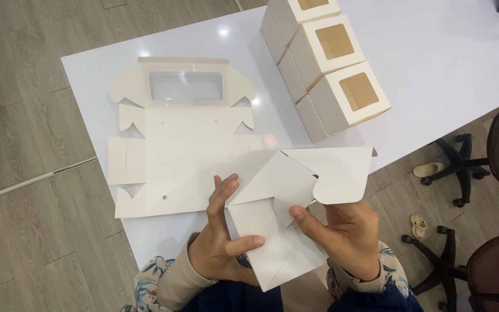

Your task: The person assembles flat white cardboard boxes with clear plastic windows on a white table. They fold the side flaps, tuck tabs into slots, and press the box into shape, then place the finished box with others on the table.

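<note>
I hold a partly folded white cardboard box (287, 190) over the near edge of the white table (434, 63). My left hand (222, 240) grips its lower left side, with the thumb on the bottom panel and fingers up along a flap. My right hand (347, 237) holds its right side from below, thumb pressed on an inner flap. A flat unfolded box blank (174, 144) with a clear window lies on the table just beyond my left hand.
Three assembled white window boxes (330, 69) stand in a row at the back right of the table. Two dark swivel chairs (492, 162) stand on the wooden floor to the right, with slippers (428, 169) near them.
</note>
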